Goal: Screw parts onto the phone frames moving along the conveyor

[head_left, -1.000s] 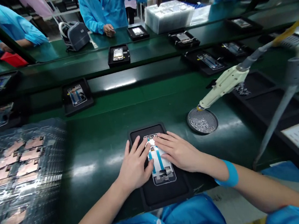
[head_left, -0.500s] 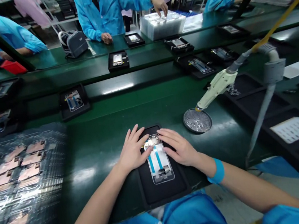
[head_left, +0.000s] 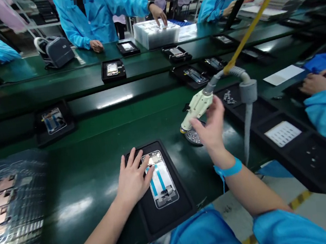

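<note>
Holds the right hand (head_left: 213, 131), with thumb and fingers parted, just right of the pale-green cylindrical screwdriver (head_left: 196, 110) slanting upper-right to lower-left near mid-frame, with contact unclear, and rests the spread left hand (head_left: 132, 179), gripping nothing, on the white-rimmed rectangular phone chassis (head_left: 164, 174) below centre.

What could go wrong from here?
1. The right hand is close against the electric screwdriver, whose tip is by the round dish; a clumsy grab might knock the dish.
2. The left hand lies over the upper left edge of the open phone; pressing or sliding could disturb its exposed parts.
</note>
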Demonstrator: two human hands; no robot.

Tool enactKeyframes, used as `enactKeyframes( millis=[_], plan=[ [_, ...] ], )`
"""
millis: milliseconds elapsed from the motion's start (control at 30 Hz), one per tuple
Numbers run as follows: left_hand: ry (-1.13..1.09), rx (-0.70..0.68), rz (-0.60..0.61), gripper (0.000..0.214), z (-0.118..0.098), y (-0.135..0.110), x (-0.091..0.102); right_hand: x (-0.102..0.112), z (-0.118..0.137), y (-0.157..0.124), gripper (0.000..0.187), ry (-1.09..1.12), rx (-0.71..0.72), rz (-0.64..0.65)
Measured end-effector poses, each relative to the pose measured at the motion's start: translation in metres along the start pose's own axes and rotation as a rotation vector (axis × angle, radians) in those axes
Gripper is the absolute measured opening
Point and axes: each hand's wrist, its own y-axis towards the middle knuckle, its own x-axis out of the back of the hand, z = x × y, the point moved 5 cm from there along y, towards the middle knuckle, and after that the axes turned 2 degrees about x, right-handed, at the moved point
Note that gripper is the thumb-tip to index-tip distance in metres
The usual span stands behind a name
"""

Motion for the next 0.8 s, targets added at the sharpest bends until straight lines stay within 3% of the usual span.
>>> enactKeyframes(
  millis=[67,133,267,400,567,800],
  plan=[
    [0.002,0.02,0.005,0.039,0.0,-0.003,-0.001,-0.024,-0.008,0.017,0.062,0.235,-0.141,0.234],
    [-0.003,0.027,0.004,0.039,0.002,-0.005,-0.002,-0.039,-0.011,0.027,0.052,0.413,-0.232,0.325],
    [-0.008,0.022,-0.028,0.039,0.0,-0.001,-0.006,-0.037,-0.018,0.032,0.031,0.459,-0.246,0.147],
    [-0.006,0.02,-0.044,0.039,-0.012,0.016,-0.014,-0.026,-0.026,0.027,0.027,0.398,-0.213,-0.014],
    [-0.068,-0.006,-0.023,0.037,-0.025,0.03,-0.02,-0.028,-0.033,0.024,0.03,0.401,-0.211,-0.034],
    [-0.074,-0.018,0.022,0.039,-0.024,0.03,-0.017,-0.03,-0.036,0.023,0.028,0.373,-0.201,-0.047]
  ],
)
